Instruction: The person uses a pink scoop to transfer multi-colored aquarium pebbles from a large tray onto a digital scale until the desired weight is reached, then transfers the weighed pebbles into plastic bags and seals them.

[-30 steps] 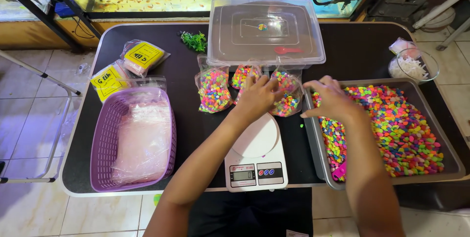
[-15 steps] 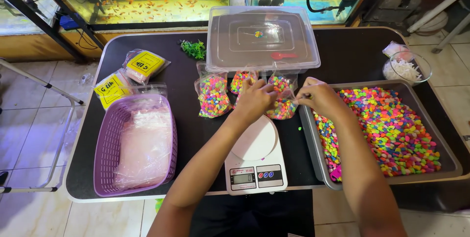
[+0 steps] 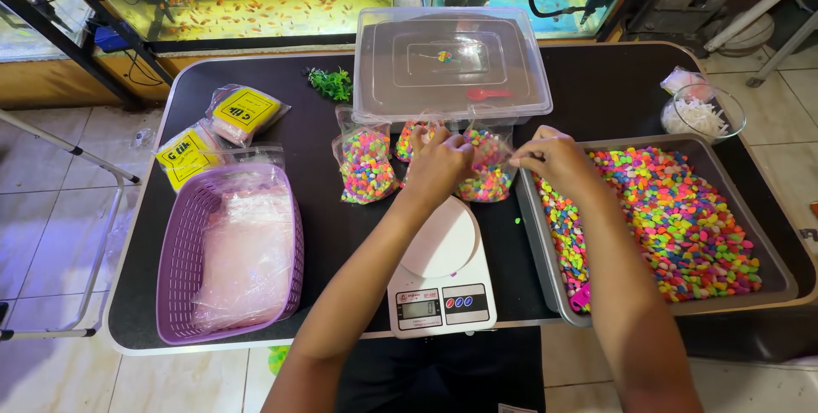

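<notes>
On the black table (image 3: 596, 98), just behind the white digital scale (image 3: 443, 272), stands a small clear bag of coloured pebbles (image 3: 486, 170), and both hands meet at its upper part. The left hand (image 3: 439, 166) is curled, fingers bent around the left side of the bag top, gripping the plastic. The right hand (image 3: 550, 157) is nearly closed, thumb and forefinger pinched on the right edge of the bag mouth; the other fingers are folded in. The bag stands upright, between the scale and the large clear lidded container (image 3: 447, 63) behind it. A second filled bag (image 3: 366, 166) stands to the left of the left hand, apart from it, and a third bag (image 3: 409, 140) shows partly behind the left hand. To the right of the scale lies a grey tray (image 3: 532, 234) filled with multicoloured pebbles (image 3: 673, 217); the right forearm crosses over its left part. The scale platform carries no load. At the left edge of the table sits a purple basket (image 3: 175, 268) holding a stack of empty clear bags (image 3: 247, 251). Two packets with yellow labels (image 3: 213, 132) lie behind the basket. A small green plastic plant (image 3: 331, 83) lies near the container, and a glass bowl (image 3: 699, 110) of white pieces stands at the far right corner.
</notes>
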